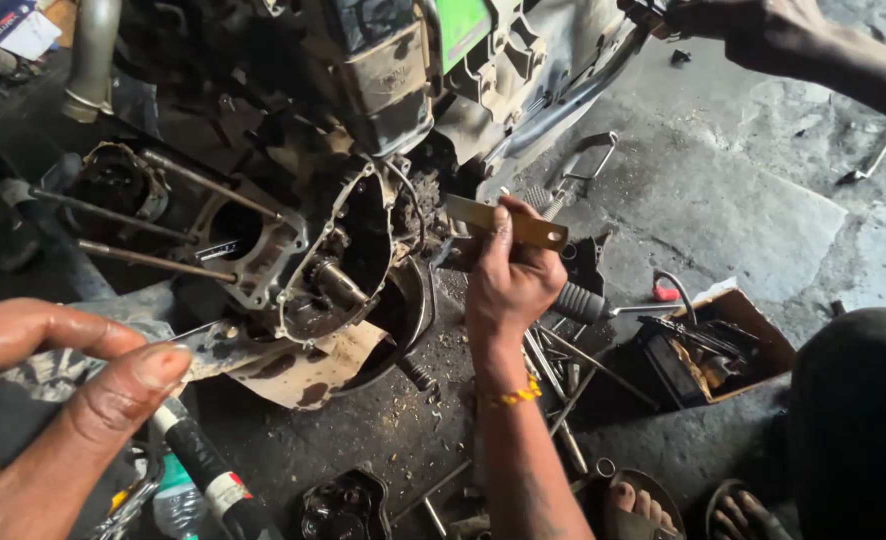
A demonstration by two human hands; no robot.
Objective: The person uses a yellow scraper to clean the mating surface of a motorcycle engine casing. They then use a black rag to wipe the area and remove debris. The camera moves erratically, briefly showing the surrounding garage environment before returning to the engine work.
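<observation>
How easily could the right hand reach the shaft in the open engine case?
Probably easily: the right hand, gripping a flat metal strip, sits just beside the open engine case, and the shaft is exposed with nothing between them.

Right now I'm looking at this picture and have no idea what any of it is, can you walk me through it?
The one view comes from a camera on a person's head, looking down. The dark, greasy machine is a motorcycle engine with its side cover off, on a concrete floor. The person's left hand pinches something too small to tell. The right hand holds a flat brass-coloured metal strip. Loose tools and a cardboard box lie nearby. Another person's hand reaches in top right.
</observation>
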